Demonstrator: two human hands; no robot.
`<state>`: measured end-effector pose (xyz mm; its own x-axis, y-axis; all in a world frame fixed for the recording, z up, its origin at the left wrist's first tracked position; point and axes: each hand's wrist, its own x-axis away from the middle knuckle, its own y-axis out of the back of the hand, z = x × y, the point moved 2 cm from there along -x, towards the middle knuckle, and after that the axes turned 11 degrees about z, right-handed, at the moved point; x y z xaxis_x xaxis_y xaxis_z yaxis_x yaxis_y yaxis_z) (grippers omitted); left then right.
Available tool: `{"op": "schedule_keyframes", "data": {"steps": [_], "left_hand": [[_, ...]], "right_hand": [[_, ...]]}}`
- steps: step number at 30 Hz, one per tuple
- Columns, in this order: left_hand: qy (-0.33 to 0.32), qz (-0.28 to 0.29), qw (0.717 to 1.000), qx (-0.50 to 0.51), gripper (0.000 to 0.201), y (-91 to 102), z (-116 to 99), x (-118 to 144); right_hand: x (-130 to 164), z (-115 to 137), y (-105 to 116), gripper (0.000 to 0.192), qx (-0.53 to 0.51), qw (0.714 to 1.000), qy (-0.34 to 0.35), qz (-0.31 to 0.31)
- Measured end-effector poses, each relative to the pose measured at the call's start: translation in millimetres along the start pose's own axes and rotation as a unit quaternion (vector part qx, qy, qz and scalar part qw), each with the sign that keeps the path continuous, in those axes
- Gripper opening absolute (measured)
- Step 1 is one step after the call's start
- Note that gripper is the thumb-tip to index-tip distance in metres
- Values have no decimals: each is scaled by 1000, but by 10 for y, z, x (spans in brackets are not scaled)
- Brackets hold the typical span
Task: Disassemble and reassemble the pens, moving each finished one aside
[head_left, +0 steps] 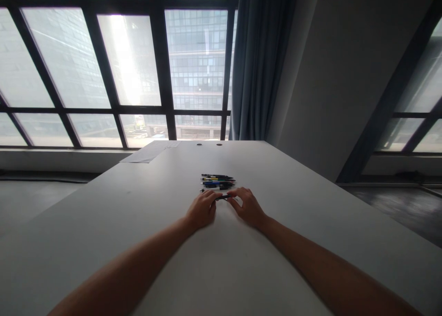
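Your left hand (202, 210) and right hand (247, 206) pinch one dark pen (223, 197) by its ends, steadying it near the row of pens (217, 181) on the table (138, 205).

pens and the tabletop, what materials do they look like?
Pens: probably plastic barrels, black, blue and yellow, slightly glossy; too small to be sure. The black pen held between left hand and right hand looks alike. Table: smooth matte white, likely laminate, with soft window reflections.
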<state>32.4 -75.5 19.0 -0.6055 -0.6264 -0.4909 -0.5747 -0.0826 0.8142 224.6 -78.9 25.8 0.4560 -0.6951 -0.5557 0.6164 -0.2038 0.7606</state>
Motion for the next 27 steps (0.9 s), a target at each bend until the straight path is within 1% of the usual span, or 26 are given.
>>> {"op": "schedule_keyframes", "data": {"steps": [4, 10, 15, 21, 27], "left_hand": [[3, 6, 999, -40, 42, 29, -22, -4], [48, 29, 995, -84, 32, 73, -55, -7], [65, 38, 993, -92, 28, 82, -78, -8], [78, 56, 991, -90, 29, 85, -90, -17], [90, 65, 989, -94, 28, 70, -81, -16]], "right_hand": [[0, 10, -2, 9, 9, 1000, 0, 12], [8, 117, 19, 5, 19, 998, 27, 57], [11, 163, 17, 8, 27, 994, 37, 98], [9, 155, 15, 14, 32, 993, 30, 113], [7, 158, 14, 12, 30, 991, 24, 126]]}}
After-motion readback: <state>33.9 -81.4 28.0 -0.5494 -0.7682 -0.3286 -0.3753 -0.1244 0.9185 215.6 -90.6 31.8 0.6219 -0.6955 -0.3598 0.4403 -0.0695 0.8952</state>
